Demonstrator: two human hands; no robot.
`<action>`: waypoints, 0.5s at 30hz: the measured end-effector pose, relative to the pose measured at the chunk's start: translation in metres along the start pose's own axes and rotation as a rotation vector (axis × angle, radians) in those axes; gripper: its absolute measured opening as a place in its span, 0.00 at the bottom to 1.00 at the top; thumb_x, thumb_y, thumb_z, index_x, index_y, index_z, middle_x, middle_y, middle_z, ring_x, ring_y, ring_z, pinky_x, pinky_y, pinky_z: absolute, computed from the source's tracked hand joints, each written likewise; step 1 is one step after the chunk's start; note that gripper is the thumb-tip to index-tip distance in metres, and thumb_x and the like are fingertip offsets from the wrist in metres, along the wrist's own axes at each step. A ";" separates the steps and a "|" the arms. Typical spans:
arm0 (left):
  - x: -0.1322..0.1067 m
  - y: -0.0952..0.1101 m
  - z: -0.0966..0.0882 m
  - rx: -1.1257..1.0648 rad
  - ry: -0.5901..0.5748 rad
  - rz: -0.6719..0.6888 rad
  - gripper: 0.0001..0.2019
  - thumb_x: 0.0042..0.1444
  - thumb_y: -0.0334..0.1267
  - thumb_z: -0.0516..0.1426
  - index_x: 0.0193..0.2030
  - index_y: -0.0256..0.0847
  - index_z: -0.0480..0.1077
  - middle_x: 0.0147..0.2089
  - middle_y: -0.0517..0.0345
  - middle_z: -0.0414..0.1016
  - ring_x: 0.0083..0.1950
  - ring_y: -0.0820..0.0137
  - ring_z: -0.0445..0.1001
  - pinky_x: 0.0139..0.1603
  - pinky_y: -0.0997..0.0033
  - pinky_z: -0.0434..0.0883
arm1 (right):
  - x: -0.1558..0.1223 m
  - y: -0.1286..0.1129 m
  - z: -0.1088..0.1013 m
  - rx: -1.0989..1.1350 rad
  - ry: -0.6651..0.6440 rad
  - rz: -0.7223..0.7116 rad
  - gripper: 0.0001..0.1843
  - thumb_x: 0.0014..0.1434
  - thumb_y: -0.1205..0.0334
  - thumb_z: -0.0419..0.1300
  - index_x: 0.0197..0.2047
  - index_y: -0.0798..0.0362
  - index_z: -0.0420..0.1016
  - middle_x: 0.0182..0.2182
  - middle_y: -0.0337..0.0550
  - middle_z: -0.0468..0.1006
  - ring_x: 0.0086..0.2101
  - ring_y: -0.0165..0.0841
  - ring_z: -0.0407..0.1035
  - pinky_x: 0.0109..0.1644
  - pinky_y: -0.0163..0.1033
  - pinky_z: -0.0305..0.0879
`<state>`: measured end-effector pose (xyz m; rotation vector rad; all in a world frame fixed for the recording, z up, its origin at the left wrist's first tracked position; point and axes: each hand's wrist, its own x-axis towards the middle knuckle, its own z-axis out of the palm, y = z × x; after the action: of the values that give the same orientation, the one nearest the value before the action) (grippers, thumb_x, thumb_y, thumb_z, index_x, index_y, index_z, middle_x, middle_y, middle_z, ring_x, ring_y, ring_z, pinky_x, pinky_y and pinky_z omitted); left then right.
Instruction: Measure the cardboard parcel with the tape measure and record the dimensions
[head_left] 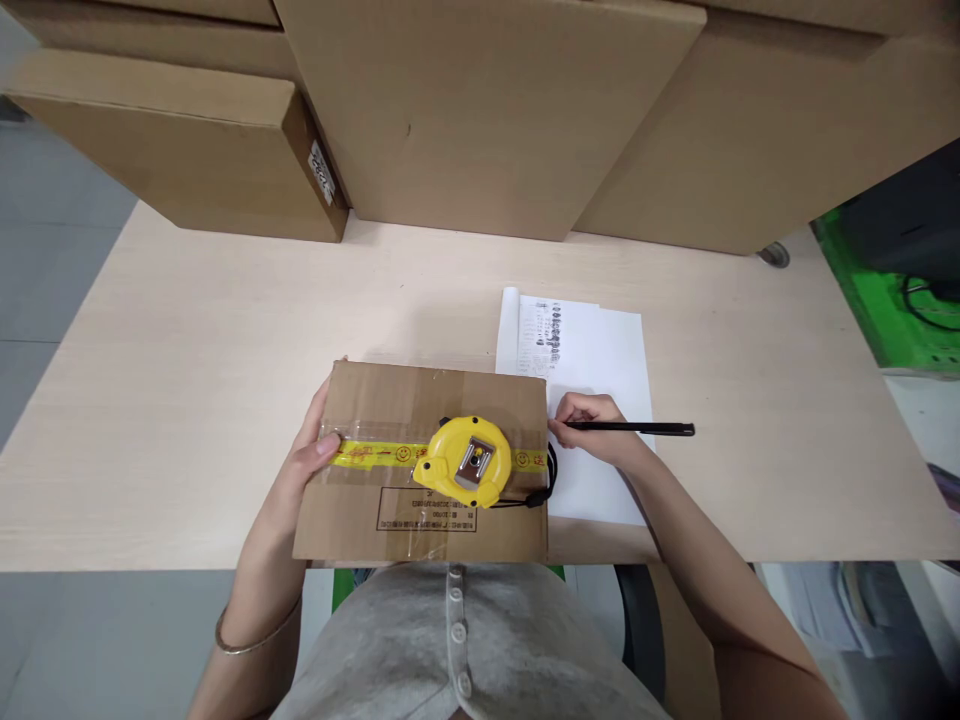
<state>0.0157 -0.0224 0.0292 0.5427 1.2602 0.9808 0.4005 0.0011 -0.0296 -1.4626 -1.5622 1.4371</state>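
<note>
A taped cardboard box (352, 525) sits near the table's front edge, with a yellow tape measure (450, 455) lying on top. The tape measure's black wrist strap (551, 480) hangs over the box's right side. My left hand (311, 450) grips the box's left side, its thumb on the top by the yellow printed tape. In my right hand (592, 415) is a black pen (652, 428), its tip end hidden at the box's right edge. Beneath that hand lie white paper sheets (600, 345), partly covered by the box; rows of dark writing show on the upper left sheet.
Large cardboard boxes (465, 120) stand along the back of the table (225, 330). A smaller labelled box (187, 170) is at the back left. Dark equipment with a cable (926, 300) sits beyond the right edge. A chair's black armrest (641, 630) is below the front edge.
</note>
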 end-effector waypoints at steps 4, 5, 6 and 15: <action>0.000 -0.001 0.001 -0.023 -0.016 0.022 0.44 0.48 0.51 0.70 0.73 0.55 0.68 0.68 0.50 0.79 0.59 0.42 0.82 0.52 0.52 0.82 | 0.000 -0.003 -0.006 -0.049 -0.018 0.043 0.28 0.56 0.36 0.70 0.25 0.47 0.64 0.15 0.34 0.70 0.17 0.28 0.63 0.22 0.36 0.60; -0.001 0.000 0.003 -0.026 -0.020 0.031 0.43 0.48 0.51 0.70 0.73 0.55 0.68 0.68 0.51 0.78 0.60 0.43 0.82 0.53 0.53 0.82 | -0.001 -0.004 -0.009 -0.073 -0.018 0.057 0.30 0.58 0.32 0.68 0.24 0.46 0.62 0.15 0.34 0.68 0.17 0.28 0.61 0.21 0.36 0.59; -0.002 0.001 0.005 -0.027 -0.024 0.038 0.43 0.49 0.50 0.70 0.73 0.55 0.68 0.68 0.52 0.78 0.60 0.44 0.82 0.54 0.54 0.82 | -0.002 -0.006 -0.011 -0.103 -0.016 0.073 0.33 0.60 0.29 0.65 0.24 0.46 0.60 0.14 0.33 0.66 0.17 0.28 0.60 0.21 0.36 0.59; -0.013 0.001 0.017 -0.082 -0.057 0.047 0.42 0.54 0.48 0.66 0.76 0.55 0.63 0.62 0.54 0.83 0.59 0.48 0.83 0.57 0.56 0.81 | -0.010 -0.024 -0.015 -0.683 0.172 0.204 0.38 0.66 0.34 0.61 0.15 0.46 0.55 0.14 0.43 0.63 0.19 0.33 0.57 0.27 0.43 0.47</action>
<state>0.0313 -0.0306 0.0414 0.5349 1.1555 1.0453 0.4090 0.0003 -0.0006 -2.1165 -1.9352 0.8642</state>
